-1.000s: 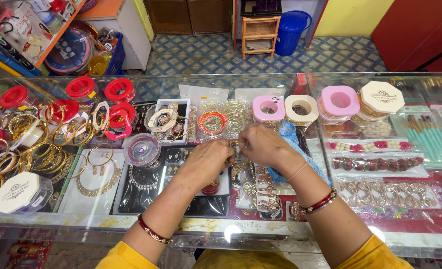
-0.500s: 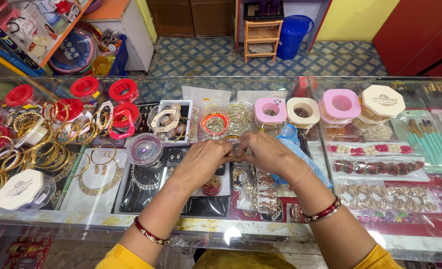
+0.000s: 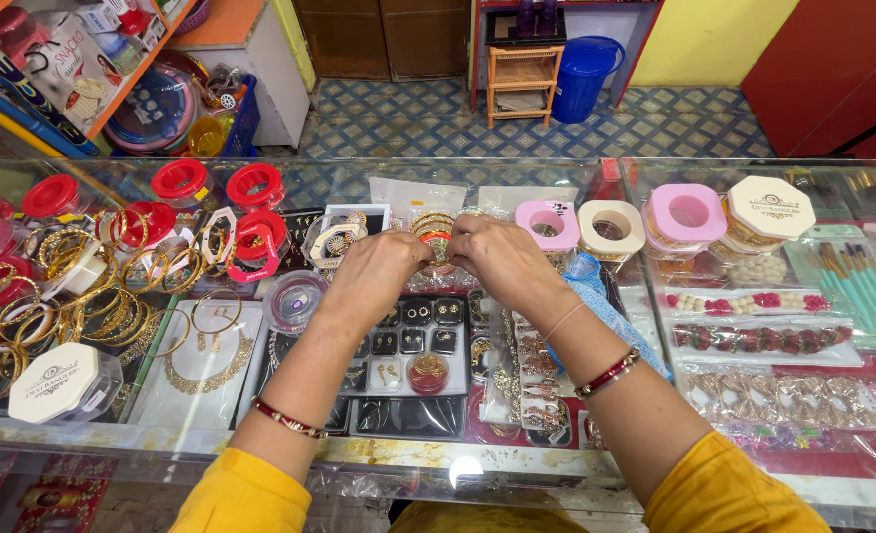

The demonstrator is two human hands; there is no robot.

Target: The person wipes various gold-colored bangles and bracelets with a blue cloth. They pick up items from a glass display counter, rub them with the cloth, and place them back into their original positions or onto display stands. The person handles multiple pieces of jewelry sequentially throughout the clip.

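Glass-topped desk (image 3: 557, 469), seen from its near edge. Far left: gold bangles (image 3: 23, 296) and a white octagonal box (image 3: 55, 383) near the left near corner. Left of centre: red-capped containers (image 3: 179, 180) toward the far edge. Centre: left hand (image 3: 379, 271) and right hand (image 3: 492, 252), fingertips pinched together on a small item between them over the desk's middle; its shape, long axis and direction cannot be told. Right: pink bangle box (image 3: 688, 212); hair clips (image 3: 754, 339) in rows running left to right.
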